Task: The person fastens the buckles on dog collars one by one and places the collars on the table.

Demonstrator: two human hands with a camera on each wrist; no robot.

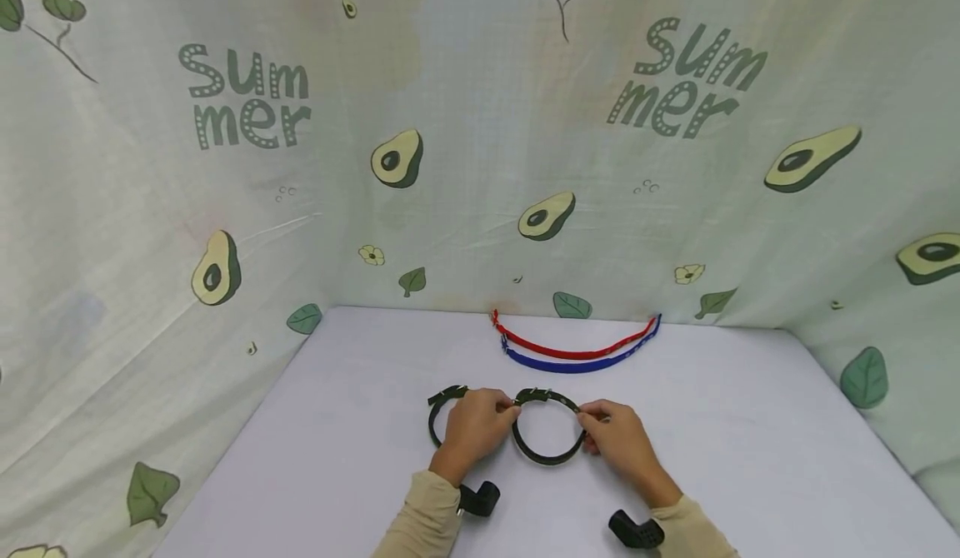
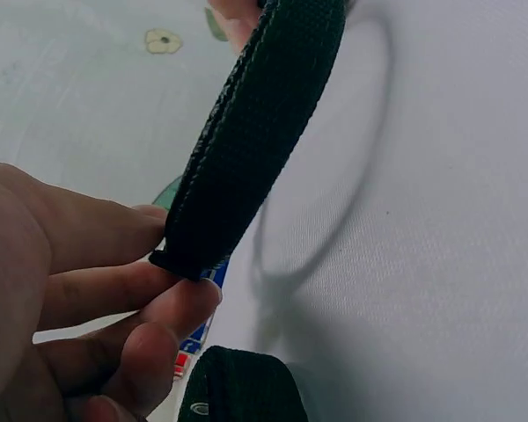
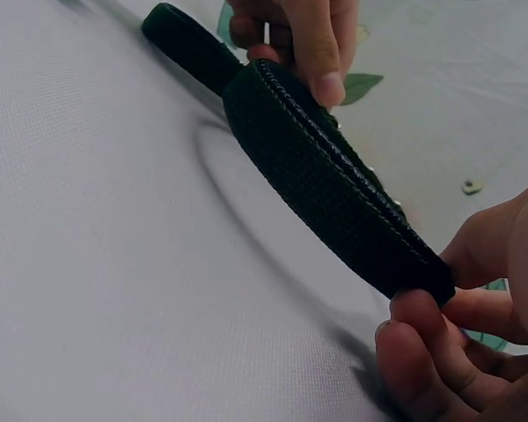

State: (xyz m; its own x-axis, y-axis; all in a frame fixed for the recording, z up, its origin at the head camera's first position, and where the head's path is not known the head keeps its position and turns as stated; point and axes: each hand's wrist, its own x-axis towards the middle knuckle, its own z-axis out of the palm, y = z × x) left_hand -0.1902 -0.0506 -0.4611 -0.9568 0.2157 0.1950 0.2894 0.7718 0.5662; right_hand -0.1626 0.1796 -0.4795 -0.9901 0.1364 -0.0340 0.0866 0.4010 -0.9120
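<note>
A dark green, nearly black collar (image 1: 551,460), buckled into a ring, is held up between both hands. Its woven band (image 2: 255,132) casts a curved shadow on the surface below in the wrist views. My left hand (image 1: 480,420) pinches the ring's left side between thumb and fingers. On the opposite side, my right hand (image 1: 615,440) pinches the band, which the right wrist view shows close up. A second dark green collar (image 1: 433,425), also looped, lies just left of my left hand, which partly hides it.
At the back of the white table (image 1: 337,425), a red collar (image 1: 558,352) and a blue collar (image 1: 573,367) lie stretched in shallow curves. Behind them rises a printed cloth (image 1: 465,233). Each wrist carries a black camera mount (image 1: 636,531).
</note>
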